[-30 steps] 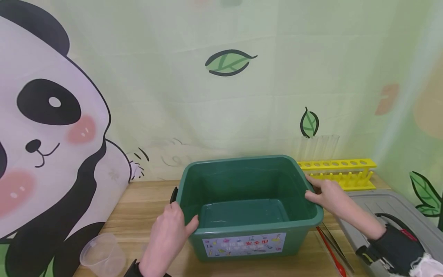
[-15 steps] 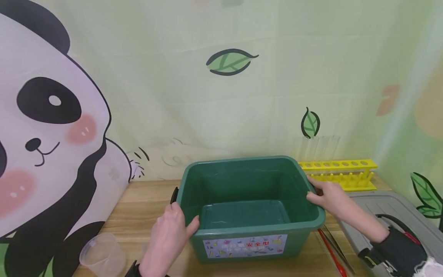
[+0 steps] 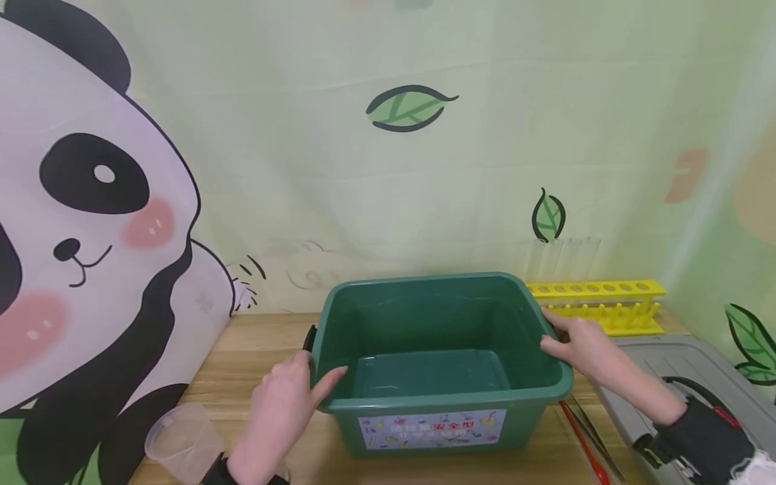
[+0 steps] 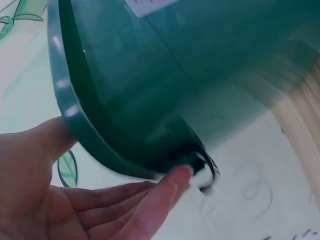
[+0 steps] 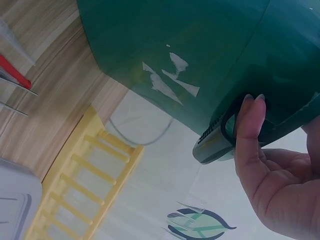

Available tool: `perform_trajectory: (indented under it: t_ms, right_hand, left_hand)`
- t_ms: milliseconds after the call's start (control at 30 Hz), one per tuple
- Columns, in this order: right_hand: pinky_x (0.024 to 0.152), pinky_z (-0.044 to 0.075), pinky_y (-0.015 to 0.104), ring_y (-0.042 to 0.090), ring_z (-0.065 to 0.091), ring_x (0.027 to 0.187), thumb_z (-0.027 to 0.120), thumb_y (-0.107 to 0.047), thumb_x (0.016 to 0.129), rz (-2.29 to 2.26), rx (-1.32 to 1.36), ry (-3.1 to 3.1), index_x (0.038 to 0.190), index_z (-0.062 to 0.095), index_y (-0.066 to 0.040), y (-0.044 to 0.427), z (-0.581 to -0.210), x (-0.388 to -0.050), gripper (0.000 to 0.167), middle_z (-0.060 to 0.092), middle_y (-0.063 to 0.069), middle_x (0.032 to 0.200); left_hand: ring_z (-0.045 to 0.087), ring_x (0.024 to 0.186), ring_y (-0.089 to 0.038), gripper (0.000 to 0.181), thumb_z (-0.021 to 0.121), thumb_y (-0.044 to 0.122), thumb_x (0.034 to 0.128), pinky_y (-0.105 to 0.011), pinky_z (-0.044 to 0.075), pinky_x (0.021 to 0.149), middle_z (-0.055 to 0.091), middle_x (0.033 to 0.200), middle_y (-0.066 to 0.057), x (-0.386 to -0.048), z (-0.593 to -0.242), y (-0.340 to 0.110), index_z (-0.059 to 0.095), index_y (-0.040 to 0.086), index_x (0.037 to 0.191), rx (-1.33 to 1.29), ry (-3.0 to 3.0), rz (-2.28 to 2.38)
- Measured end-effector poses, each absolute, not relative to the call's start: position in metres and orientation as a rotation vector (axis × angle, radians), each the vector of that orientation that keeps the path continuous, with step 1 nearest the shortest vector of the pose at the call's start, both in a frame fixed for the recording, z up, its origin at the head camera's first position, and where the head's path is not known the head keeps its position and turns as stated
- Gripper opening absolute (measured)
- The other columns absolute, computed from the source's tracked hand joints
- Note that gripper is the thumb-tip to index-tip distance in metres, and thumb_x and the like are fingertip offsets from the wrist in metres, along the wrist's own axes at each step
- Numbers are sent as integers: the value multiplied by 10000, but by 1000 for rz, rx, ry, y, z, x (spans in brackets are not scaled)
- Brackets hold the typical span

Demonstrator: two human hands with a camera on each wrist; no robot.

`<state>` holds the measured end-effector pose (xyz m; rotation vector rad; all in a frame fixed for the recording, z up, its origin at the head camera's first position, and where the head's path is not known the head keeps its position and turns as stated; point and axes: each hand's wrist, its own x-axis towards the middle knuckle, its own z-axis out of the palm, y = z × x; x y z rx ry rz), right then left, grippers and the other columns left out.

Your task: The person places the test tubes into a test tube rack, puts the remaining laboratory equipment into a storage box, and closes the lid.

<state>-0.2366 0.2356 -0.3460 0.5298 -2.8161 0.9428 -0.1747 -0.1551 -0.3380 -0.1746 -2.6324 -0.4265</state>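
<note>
A deep green plastic tub (image 3: 436, 371), with a printed label on its front, stands on the wooden table with its inside facing up. My left hand (image 3: 280, 404) is at its near left corner. In the left wrist view its fairly straight fingers (image 4: 150, 205) touch the underside of the rim beside a black handle (image 4: 192, 162), and the thumb passes behind the rim. My right hand (image 3: 585, 347) grips the tub's right side, thumb over the rim. In the right wrist view its fingers (image 5: 250, 122) curl into the dark side handle (image 5: 217, 142).
Behind the tub at right stands a yellow test tube rack (image 3: 597, 289) with clear tubes. A grey lid (image 3: 661, 357) lies at right. Beside the tub are a red-ended stick (image 3: 585, 441) and slim metal tools (image 3: 597, 434). A clear plastic cup (image 3: 184, 441) sits front left.
My left hand has shifted slightly left, and its thumb has lifted and straightened at the rim. My right hand keeps its hold. The whole view drifts a little to the right.
</note>
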Motion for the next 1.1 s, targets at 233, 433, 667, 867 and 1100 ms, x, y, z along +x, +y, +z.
perform_trajectory:
  t_ms: [233, 433, 667, 867, 1100]
  right_hand:
    - [393, 324, 239, 139, 439, 490, 565, -68, 846, 923, 531, -2830, 1269, 337, 188, 237, -346, -237, 544, 546, 24, 685]
    - [394, 322, 241, 141, 434, 486, 566, -63, 846, 957, 525, -2818, 1277, 326, 186, 237, -348, -235, 552, 534, 21, 672]
    - [395, 351, 240, 137, 467, 490, 569, -62, 852, 959, 514, -2828, 1285, 322, 177, 237, -347, -236, 552, 550, 31, 681]
    - [403, 380, 242, 137, 479, 486, 568, -47, 849, 981, 509, -2815, 1290, 319, 173, 237, -348, -235, 553, 559, 40, 689]
    - [412, 388, 245, 138, 491, 513, 573, -49, 848, 988, 510, -2818, 1287, 321, 175, 237, -347, -235, 553, 583, 59, 731]
  left_hand:
    - [581, 630, -351, 487, 646, 374, 817, -407, 439, 431, 604, 817, -223, -181, -331, -192, 595, -87, 965, -106, -2701, -370]
    - [563, 700, -412, 405, 667, 284, 800, -465, 431, 492, 576, 827, -230, -188, -333, -239, 582, -89, 932, -54, -2802, -304]
    - [523, 778, -445, 462, 659, 312, 795, -506, 423, 551, 523, 811, -218, -185, -341, -282, 566, -117, 942, 130, -2975, -307]
    - [475, 783, -485, 514, 659, 412, 769, -542, 400, 531, 479, 774, -221, -180, -354, -303, 573, -82, 878, 206, -2999, -277]
    - [335, 892, -639, 790, 647, 552, 718, -655, 348, 627, 382, 971, -394, -180, -365, -322, 466, -151, 1029, 368, -3103, -367]
